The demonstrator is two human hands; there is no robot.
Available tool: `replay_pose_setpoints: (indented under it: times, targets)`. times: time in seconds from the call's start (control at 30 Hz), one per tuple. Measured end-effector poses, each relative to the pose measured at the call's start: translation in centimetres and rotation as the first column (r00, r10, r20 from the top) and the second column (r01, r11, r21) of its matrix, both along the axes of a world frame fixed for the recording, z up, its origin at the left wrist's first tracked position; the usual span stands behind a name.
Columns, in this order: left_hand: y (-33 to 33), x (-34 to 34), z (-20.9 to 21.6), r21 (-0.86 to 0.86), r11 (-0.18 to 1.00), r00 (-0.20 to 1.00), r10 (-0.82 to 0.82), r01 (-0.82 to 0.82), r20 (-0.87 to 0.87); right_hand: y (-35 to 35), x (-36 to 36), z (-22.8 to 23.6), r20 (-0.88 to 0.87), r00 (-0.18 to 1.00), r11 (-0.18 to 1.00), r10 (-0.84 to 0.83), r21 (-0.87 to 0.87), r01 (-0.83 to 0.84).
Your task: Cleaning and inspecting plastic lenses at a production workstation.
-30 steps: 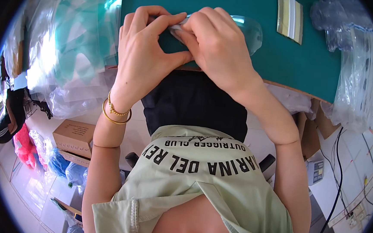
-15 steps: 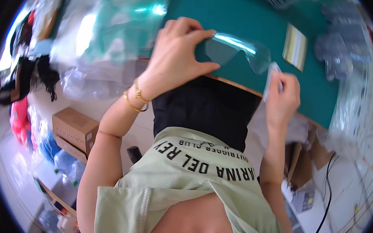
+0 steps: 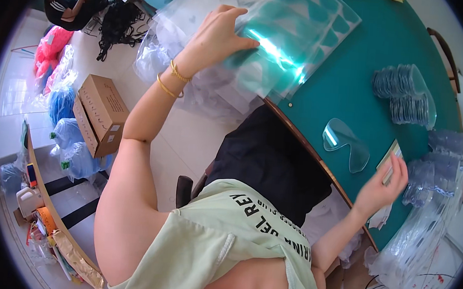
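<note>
My left hand (image 3: pixel 216 38) is over clear plastic sheets (image 3: pixel 323 57) with rows of green-tinted lens shapes, at the table's left end. Its thumb and fingers are apart, with nothing visible between them. A clear one-piece goggle lens (image 3: pixel 357 157) lies on the green tabletop, nearer my right hand. That hand (image 3: pixel 384 187), slightly blurred, has its fingers stretched out beside a pale flat pad (image 3: pixel 397 149) and partly covers it. Below the right wrist, a crumpled white wipe (image 3: pixel 380 216) lies near the table's front edge.
Several stacked clear lenses (image 3: pixel 404 95) stand at the far right of the green table (image 3: pixel 347 101). Wrapped plastic pieces (image 3: pixel 442 159) lie along its right end. A cardboard box (image 3: pixel 102 114) sits on the floor at left. Another person (image 3: pixel 69 9) sits at the far left.
My left hand has moved away from the lens to the plastic sheets. The lens now lies on the table. My right hand has let go of the white wipe. The view has swung left.
</note>
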State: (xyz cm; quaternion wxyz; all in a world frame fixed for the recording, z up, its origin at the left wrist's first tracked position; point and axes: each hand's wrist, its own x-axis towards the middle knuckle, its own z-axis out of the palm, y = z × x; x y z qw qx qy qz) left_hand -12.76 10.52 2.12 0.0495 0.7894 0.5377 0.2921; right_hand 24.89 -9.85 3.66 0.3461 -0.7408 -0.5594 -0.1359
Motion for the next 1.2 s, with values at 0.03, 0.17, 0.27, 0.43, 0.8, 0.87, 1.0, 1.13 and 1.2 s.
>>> replay_pose_setpoints:
  times: [0.03, 0.17, 0.27, 0.43, 0.8, 0.87, 1.0, 1.13, 1.2]
  targets:
    - [1.4, -0.2, 0.2, 0.009, 1.000, 1.000, 0.008, -0.008, 0.003, 2.4, -2.3, 0.5, -0.002, 0.993, 0.993, 0.118, -0.023, -0.118]
    - [8.2, -0.7, -0.8, -0.260, 0.963, 0.974, -0.012, 0.073, 0.228, 9.6, -9.4, 3.0, -0.155, 0.841, 0.841, 0.518, -0.092, -0.534]
    - [13.0, 1.2, -0.5, -0.284, 0.952, 0.983, -0.068, 0.114, 0.169, 13.8, -11.9, 2.6, -0.116, 0.765, 0.747, 0.634, -0.168, -0.644]
    - [15.9, 2.5, -0.9, -0.413, 0.903, 0.977, -0.035, 0.121, 0.210, 17.3, -13.3, 2.1, -0.109, 0.680, 0.643, 0.725, -0.247, -0.725]
    - [12.0, 3.9, 2.7, -0.193, 0.822, 0.703, -0.307, 0.535, 0.642, 25.9, -13.7, 2.1, 0.116, 0.747, 0.735, 0.654, 0.134, -0.664]
    - [12.2, 3.5, 2.9, -0.189, 0.823, 0.737, -0.348, 0.536, 0.579, 26.7, -14.0, 2.4, 0.162, 0.752, 0.747, 0.639, 0.100, -0.657]
    - [12.3, 3.0, 2.7, -0.173, 0.774, 0.699, -0.421, 0.609, 0.579, 27.1, -13.2, 3.5, 0.251, 0.718, 0.737, 0.649, 0.028, -0.676]
    - [13.0, 2.9, 2.1, -0.179, 0.729, 0.639, -0.422, 0.661, 0.643, 27.1, -13.4, 3.7, 0.355, 0.662, 0.708, 0.660, 0.001, -0.706]
    - [12.6, 2.8, 3.0, -0.225, 0.781, 0.751, -0.412, 0.583, 0.517, 27.1, -13.3, 3.8, 0.368, 0.659, 0.712, 0.656, -0.012, -0.702]
